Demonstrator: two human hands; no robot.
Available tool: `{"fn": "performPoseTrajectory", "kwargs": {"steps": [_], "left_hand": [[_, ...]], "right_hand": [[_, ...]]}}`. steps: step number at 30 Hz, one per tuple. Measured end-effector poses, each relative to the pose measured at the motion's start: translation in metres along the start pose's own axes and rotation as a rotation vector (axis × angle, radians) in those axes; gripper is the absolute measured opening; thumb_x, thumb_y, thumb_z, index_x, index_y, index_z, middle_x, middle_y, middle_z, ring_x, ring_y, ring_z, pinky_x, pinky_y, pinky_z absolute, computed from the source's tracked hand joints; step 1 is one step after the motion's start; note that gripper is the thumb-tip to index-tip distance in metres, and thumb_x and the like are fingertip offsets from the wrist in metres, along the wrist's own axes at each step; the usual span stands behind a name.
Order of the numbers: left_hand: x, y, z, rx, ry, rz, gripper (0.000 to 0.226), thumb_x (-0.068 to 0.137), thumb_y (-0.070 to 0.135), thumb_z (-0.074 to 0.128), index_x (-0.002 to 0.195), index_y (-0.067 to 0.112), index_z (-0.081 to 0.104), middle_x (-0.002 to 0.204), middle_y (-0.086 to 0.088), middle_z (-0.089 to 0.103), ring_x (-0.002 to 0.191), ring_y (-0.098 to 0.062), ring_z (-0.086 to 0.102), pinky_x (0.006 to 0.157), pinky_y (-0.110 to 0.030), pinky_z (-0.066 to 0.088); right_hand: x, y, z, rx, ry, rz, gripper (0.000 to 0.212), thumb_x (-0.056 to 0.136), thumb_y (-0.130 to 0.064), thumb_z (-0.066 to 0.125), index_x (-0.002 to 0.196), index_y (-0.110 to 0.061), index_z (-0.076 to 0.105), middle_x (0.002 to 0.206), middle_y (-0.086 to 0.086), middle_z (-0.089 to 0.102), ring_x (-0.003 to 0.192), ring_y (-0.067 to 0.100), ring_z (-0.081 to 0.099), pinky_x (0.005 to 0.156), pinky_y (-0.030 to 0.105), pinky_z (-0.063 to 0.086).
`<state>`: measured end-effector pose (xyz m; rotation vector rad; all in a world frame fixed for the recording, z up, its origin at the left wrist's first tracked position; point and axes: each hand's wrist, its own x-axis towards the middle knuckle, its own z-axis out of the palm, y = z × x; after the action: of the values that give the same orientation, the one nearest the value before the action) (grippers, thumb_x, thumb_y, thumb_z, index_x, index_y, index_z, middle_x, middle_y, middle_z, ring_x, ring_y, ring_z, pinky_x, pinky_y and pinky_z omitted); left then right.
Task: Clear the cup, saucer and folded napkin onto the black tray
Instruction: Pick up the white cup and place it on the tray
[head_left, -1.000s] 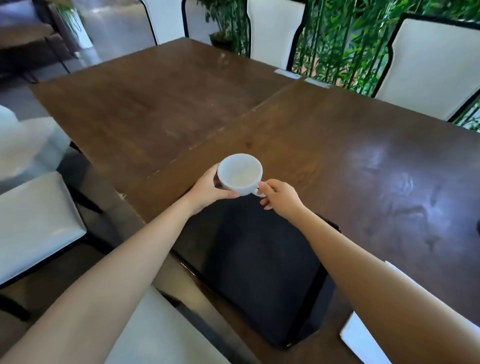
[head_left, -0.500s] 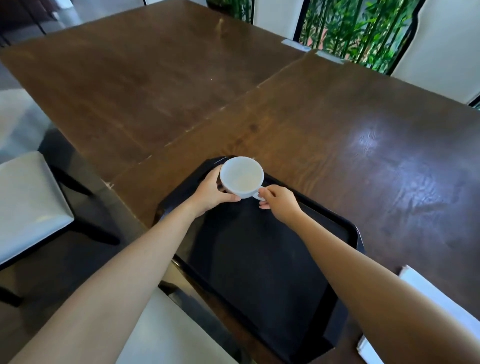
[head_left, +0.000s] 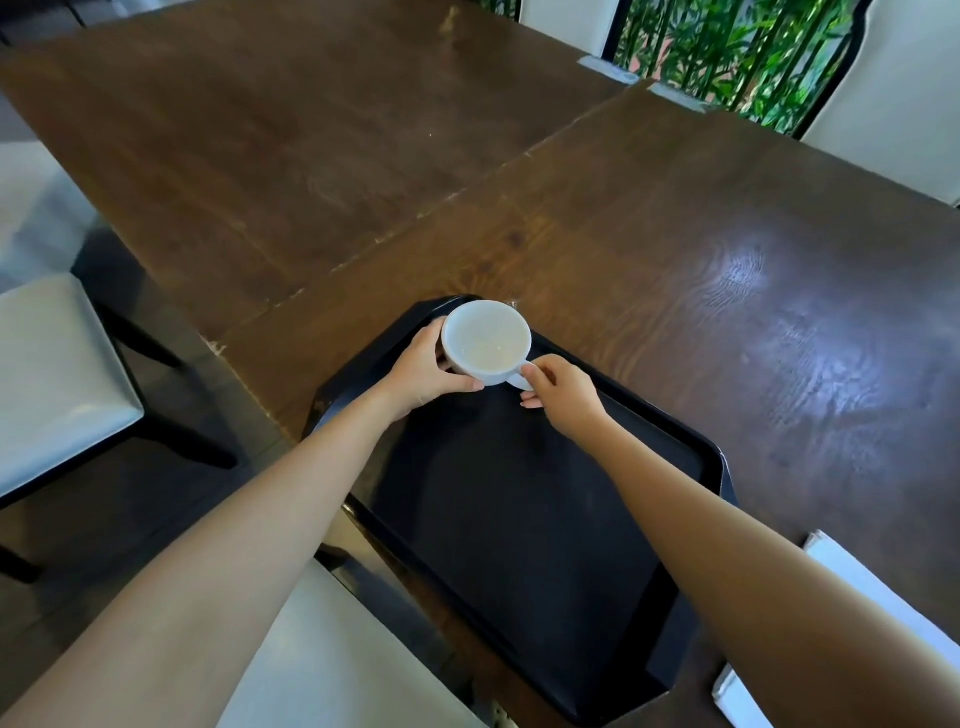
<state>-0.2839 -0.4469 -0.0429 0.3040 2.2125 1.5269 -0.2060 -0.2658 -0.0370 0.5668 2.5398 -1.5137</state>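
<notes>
A white cup (head_left: 485, 340) is over the far left corner of the black tray (head_left: 519, 519), which lies on the dark wooden table (head_left: 675, 260). My left hand (head_left: 423, 371) wraps the cup's left side. My right hand (head_left: 563, 395) pinches its handle at the lower right. Whether the cup's base touches the tray is hidden. A folded white napkin (head_left: 862, 592) lies on the table right of the tray, partly behind my right forearm. No saucer is in view.
White-cushioned chairs stand at the left (head_left: 52, 374) and just below the tray (head_left: 322, 660). More white chairs (head_left: 893, 104) and green bamboo (head_left: 727, 47) are behind the table's far edge. A seam (head_left: 415, 218) joins two tabletops.
The view has tilted downward, so more of the tray and the napkin show. Both hands still hold the cup, which now sits lower over the tray's far left corner.
</notes>
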Motion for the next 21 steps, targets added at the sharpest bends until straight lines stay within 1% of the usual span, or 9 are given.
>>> {"fn": "performPoseTrajectory", "kwargs": {"steps": [2,5,9,12,17,19,21], "left_hand": [[-0.002,0.000,0.001,0.000,0.004,-0.003,0.088,0.062,0.010,0.085,0.135,0.024,0.038,0.138,-0.001,0.040,0.121,-0.013,0.042,0.092,-0.026,0.042],[-0.005,0.000,0.000,-0.005,-0.001,-0.004,0.088,0.062,0.010,0.085,0.135,0.023,0.038,0.139,-0.002,0.040,0.124,-0.016,0.042,0.095,-0.029,0.043],[-0.011,-0.001,0.001,0.004,-0.003,-0.012,0.089,0.063,0.010,0.084,0.136,0.023,0.037,0.140,-0.002,0.038,0.123,-0.014,0.041,0.094,-0.027,0.042],[-0.014,-0.002,0.002,0.013,-0.006,-0.005,0.088,0.063,0.011,0.084,0.136,0.025,0.036,0.140,-0.001,0.037,0.121,-0.012,0.040,0.092,-0.025,0.041],[-0.016,-0.001,0.000,0.052,-0.029,-0.005,0.090,0.064,0.015,0.085,0.137,0.026,0.033,0.142,-0.001,0.034,0.127,-0.015,0.038,0.096,-0.028,0.040],[-0.015,0.002,-0.004,0.108,-0.061,-0.026,0.094,0.064,0.016,0.085,0.140,0.025,0.029,0.144,-0.002,0.032,0.130,-0.019,0.037,0.097,-0.030,0.040],[-0.015,0.006,-0.010,0.144,-0.099,-0.105,0.104,0.066,0.013,0.083,0.146,0.023,0.018,0.149,-0.004,0.027,0.132,-0.023,0.037,0.101,-0.033,0.037]], "right_hand": [[-0.001,0.001,0.000,-0.008,0.001,-0.002,0.027,0.096,-0.031,0.045,0.111,-0.012,0.058,0.095,0.002,0.065,0.077,0.011,0.065,0.079,0.029,0.054],[-0.004,0.002,0.001,-0.003,-0.001,0.000,0.027,0.096,-0.031,0.046,0.111,-0.012,0.058,0.098,0.002,0.065,0.080,0.014,0.067,0.083,0.034,0.055],[-0.009,0.004,0.002,0.008,-0.003,0.000,0.027,0.096,-0.031,0.046,0.110,-0.012,0.058,0.099,0.001,0.065,0.080,0.013,0.067,0.079,0.030,0.054],[-0.012,0.006,0.004,0.010,-0.003,0.001,0.027,0.096,-0.031,0.046,0.110,-0.012,0.058,0.099,0.002,0.065,0.082,0.014,0.067,0.082,0.033,0.056],[-0.011,0.005,0.002,0.011,-0.023,0.029,0.029,0.095,-0.033,0.045,0.109,-0.011,0.058,0.097,0.004,0.066,0.085,0.018,0.068,0.085,0.038,0.056],[-0.012,0.004,-0.001,0.017,-0.030,0.052,0.032,0.095,-0.034,0.043,0.110,-0.010,0.058,0.095,0.005,0.065,0.084,0.018,0.067,0.084,0.038,0.057],[-0.015,0.003,-0.007,0.012,-0.031,0.064,0.034,0.096,-0.034,0.041,0.113,-0.009,0.057,0.096,0.007,0.065,0.084,0.020,0.066,0.084,0.039,0.057]]}}
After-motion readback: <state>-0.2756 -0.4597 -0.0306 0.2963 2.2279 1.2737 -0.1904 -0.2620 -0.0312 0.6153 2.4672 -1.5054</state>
